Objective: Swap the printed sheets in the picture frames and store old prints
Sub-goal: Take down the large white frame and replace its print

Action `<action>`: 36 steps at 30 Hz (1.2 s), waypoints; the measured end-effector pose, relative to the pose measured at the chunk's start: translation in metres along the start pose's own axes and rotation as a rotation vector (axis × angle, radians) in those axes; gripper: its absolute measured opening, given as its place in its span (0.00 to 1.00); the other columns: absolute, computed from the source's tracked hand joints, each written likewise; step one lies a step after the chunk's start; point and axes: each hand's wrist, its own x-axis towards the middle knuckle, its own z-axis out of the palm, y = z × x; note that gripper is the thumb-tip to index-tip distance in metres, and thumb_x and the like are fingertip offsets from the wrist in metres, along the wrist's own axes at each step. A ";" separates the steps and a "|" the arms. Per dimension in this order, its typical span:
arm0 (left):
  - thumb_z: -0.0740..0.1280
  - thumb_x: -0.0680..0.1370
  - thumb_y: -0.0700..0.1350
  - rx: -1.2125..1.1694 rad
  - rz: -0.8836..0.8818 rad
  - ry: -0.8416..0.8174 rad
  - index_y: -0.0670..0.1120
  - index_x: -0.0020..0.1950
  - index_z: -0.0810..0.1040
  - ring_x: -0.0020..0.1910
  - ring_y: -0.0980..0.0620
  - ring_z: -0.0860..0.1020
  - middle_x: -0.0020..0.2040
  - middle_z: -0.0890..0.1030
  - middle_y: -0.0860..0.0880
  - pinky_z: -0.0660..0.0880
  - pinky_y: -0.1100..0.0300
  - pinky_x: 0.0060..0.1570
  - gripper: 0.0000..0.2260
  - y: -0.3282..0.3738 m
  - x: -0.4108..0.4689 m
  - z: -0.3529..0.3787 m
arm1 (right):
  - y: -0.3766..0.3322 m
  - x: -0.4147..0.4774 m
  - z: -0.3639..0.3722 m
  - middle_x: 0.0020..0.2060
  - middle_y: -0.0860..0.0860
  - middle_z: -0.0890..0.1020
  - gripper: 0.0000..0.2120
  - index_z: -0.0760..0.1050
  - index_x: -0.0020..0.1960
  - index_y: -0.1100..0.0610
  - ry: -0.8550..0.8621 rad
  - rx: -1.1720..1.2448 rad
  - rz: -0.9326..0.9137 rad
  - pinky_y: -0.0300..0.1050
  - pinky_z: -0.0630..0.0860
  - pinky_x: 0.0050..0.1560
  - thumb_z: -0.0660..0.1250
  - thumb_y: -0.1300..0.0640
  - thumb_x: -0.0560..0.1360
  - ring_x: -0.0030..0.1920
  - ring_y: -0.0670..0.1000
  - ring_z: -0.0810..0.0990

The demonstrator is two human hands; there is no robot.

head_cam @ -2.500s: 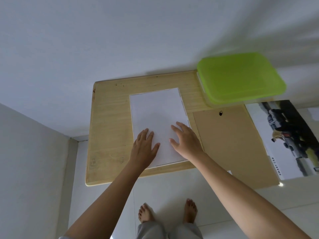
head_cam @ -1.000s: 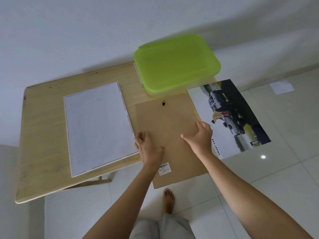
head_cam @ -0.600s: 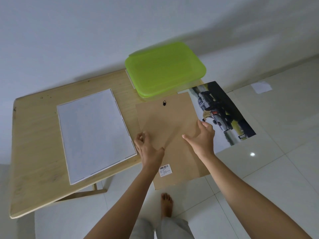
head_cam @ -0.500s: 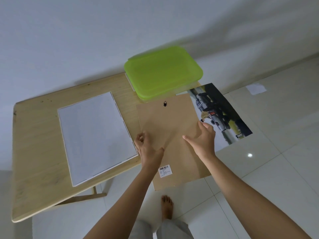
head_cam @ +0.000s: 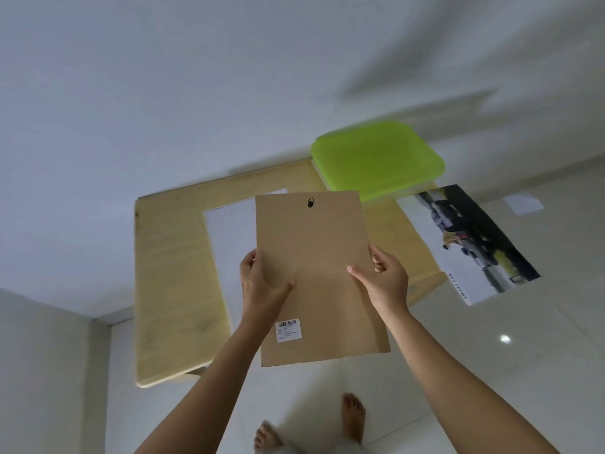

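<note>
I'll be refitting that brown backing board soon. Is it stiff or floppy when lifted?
Probably stiff: the backing board looks flat though the left hand and right hand grip only its side edges. Likely light, since it looks thin.

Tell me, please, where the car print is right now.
In the head view the car print lies at the right, overhanging the right end of the wooden table, beside the green-lidded box and right of the brown backing board.
</note>
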 end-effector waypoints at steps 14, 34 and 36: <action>0.74 0.69 0.42 0.062 -0.225 0.131 0.43 0.73 0.58 0.68 0.49 0.61 0.67 0.60 0.47 0.62 0.61 0.63 0.37 -0.060 0.010 -0.065 | -0.024 0.003 0.095 0.48 0.49 0.78 0.21 0.77 0.59 0.61 -0.326 -0.087 0.017 0.38 0.71 0.52 0.72 0.69 0.67 0.51 0.47 0.75; 0.70 0.72 0.43 0.157 -0.355 0.168 0.40 0.70 0.62 0.69 0.48 0.59 0.70 0.59 0.47 0.60 0.57 0.67 0.30 -0.053 0.071 -0.012 | -0.014 0.104 0.119 0.45 0.52 0.79 0.20 0.76 0.60 0.61 -0.353 -0.160 0.033 0.37 0.71 0.52 0.72 0.66 0.69 0.45 0.48 0.76; 0.70 0.72 0.43 0.195 -0.353 0.164 0.40 0.69 0.63 0.69 0.47 0.59 0.71 0.60 0.47 0.60 0.55 0.67 0.28 -0.052 0.073 -0.011 | -0.012 0.104 0.120 0.46 0.53 0.79 0.20 0.75 0.61 0.61 -0.353 -0.165 0.038 0.37 0.70 0.52 0.71 0.66 0.69 0.45 0.48 0.75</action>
